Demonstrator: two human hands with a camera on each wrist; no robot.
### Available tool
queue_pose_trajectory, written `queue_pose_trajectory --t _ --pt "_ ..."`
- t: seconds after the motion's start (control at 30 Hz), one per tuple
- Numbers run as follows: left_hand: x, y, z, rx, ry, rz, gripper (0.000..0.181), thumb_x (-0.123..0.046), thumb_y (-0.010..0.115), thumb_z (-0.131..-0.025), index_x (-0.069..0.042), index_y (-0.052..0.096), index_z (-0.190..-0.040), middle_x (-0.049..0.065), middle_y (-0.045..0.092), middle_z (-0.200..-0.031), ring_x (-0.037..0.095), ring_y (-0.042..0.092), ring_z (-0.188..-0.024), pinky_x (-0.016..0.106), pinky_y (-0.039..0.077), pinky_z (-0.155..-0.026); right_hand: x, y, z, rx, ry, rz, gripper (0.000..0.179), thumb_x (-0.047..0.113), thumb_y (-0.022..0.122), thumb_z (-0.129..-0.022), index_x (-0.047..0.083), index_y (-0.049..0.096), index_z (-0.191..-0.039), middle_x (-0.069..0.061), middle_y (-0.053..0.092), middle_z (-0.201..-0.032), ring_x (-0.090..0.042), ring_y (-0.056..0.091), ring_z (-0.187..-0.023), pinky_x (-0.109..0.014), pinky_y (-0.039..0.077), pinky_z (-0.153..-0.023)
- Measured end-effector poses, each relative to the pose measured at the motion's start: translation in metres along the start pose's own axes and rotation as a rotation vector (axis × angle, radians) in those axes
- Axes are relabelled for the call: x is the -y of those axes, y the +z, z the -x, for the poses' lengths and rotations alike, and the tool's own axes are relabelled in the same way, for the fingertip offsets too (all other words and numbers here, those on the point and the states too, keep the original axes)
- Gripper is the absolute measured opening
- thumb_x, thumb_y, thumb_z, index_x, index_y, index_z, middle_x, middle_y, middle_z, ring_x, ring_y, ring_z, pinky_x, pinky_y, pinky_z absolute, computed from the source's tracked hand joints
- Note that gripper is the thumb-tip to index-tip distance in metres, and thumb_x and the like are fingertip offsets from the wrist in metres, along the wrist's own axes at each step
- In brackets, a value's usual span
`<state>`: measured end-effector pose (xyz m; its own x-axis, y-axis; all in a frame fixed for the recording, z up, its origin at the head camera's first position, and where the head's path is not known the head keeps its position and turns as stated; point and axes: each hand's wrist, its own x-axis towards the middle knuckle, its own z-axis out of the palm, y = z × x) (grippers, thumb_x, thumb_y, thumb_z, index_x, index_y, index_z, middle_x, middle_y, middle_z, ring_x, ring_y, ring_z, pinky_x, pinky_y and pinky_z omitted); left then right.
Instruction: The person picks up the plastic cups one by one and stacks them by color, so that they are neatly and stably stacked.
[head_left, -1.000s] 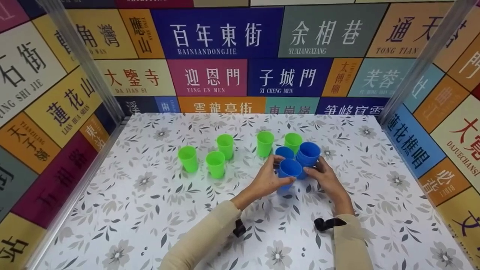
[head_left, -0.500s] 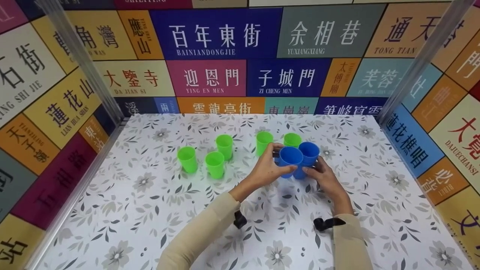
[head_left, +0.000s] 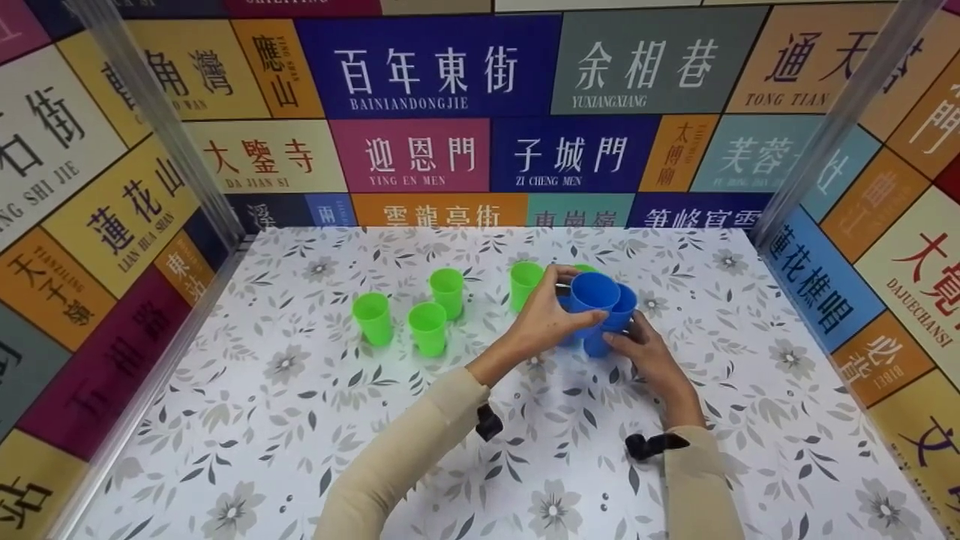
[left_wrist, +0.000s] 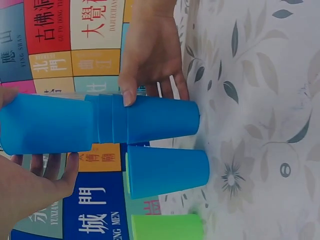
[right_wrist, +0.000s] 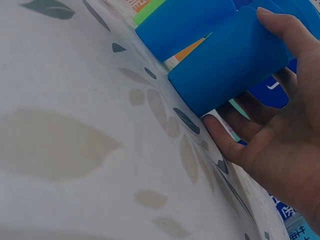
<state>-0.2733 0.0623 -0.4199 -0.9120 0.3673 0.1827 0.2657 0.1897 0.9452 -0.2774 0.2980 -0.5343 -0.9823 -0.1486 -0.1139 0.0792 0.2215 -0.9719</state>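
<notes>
My left hand (head_left: 551, 315) grips a single blue cup (head_left: 594, 291), raised to the top of a stack of blue cups (left_wrist: 160, 119). In the left wrist view the raised cup's base is right at the stack's uppermost rim. The stack stands upright on the table, its nested rims showing as steps. My right hand (head_left: 654, 358) holds this stack from the right, thumb in front and fingers round the far side. Another blue cup (left_wrist: 170, 172) stands alone beside the stack, mostly hidden in the head view behind my left hand and the raised cup.
Three green cups (head_left: 427, 330) stand upright to the left. Two more, a green cup (head_left: 525, 285) and a partly hidden green cup (head_left: 583, 268), are behind my left hand. The flower-patterned table (head_left: 300, 450) is enclosed by walls of coloured sign panels (head_left: 427, 67).
My left hand has carried its blue cup up, away from me and slightly right, over to the stack's top. My right hand has stayed on the stack.
</notes>
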Motion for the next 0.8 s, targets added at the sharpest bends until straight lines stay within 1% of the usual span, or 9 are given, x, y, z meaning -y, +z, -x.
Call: queue_pose_trajectory --t 0.13,0.33,0.5,0.6,0.8 --pt "-0.006 0.0 -0.006 -0.009 -0.002 0.014 0.07 -0.033 0.082 -0.081 -0.016 0.046 -0.137 0.006 0.056 -0.133 0.018 0.058 -0.12 0.035 0.052 -0.102 0.0 0.0 0.001 0.003 -0.025 -0.003 0.089 0.041 0.066 -0.096 0.027 0.008 -0.163 -0.018 0.02 -0.167 -0.04 0.024 -0.153 -0.057 0.026 -0.123" --pt "-0.013 0.002 -0.015 -0.016 0.002 0.028 0.07 -0.033 0.082 -0.081 -0.015 0.046 -0.139 0.006 0.058 -0.134 0.017 0.058 -0.119 0.039 0.051 -0.104 0.0 -0.001 0.001 0.002 -0.022 0.021 0.088 0.043 0.065 -0.096 0.028 0.01 -0.162 -0.019 0.02 -0.166 -0.041 0.023 -0.153 -0.06 0.023 -0.123" --pt "-0.018 0.007 -0.022 -0.017 -0.005 0.025 0.072 -0.035 0.082 -0.082 -0.015 0.046 -0.141 0.006 0.057 -0.136 0.018 0.059 -0.121 0.033 0.052 -0.101 0.0 -0.001 0.001 0.005 0.0 0.022 0.088 0.045 0.064 -0.096 0.028 0.009 -0.162 -0.019 0.019 -0.167 -0.043 0.023 -0.153 -0.064 0.017 -0.123" --pt "-0.02 0.011 -0.026 -0.031 -0.011 0.022 0.073 -0.035 0.082 -0.082 -0.015 0.047 -0.142 0.005 0.057 -0.136 0.017 0.059 -0.121 0.029 0.052 -0.099 0.001 -0.001 0.001 0.006 -0.007 0.017 0.089 0.044 0.065 -0.096 0.028 0.009 -0.162 -0.019 0.019 -0.167 -0.042 0.022 -0.153 -0.064 0.018 -0.123" --pt "-0.022 0.016 -0.031 -0.05 -0.019 0.018 0.071 -0.036 0.083 -0.081 -0.018 0.048 -0.141 0.003 0.058 -0.136 0.015 0.059 -0.12 0.029 0.052 -0.099 0.001 0.0 0.0 0.008 -0.031 0.009 0.086 0.041 0.065 -0.097 0.026 0.011 -0.162 -0.02 0.022 -0.166 -0.041 0.024 -0.152 -0.062 0.021 -0.122"
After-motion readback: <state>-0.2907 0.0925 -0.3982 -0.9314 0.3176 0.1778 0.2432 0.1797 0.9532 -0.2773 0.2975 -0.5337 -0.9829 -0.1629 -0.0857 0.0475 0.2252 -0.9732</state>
